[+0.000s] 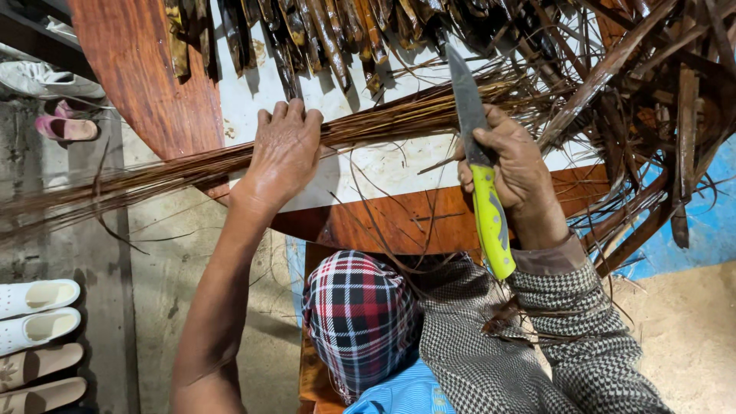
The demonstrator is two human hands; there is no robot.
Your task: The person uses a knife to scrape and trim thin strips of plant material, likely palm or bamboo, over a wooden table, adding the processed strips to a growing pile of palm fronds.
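My left hand is closed over a long bundle of thin brown leaf ribs that lies across a round wooden table. My right hand grips a knife with a yellow-green handle, its blade pointing away from me beside the bundle's far end. A loose heap of dry brown palm leaf strips spreads to the right of the knife.
A white sheet covers part of the table top. Dark dried strips hang along the far edge. Several shoes and sandals lie on the concrete floor at left. A checked cloth covers my lap. Blue sheeting shows at right.
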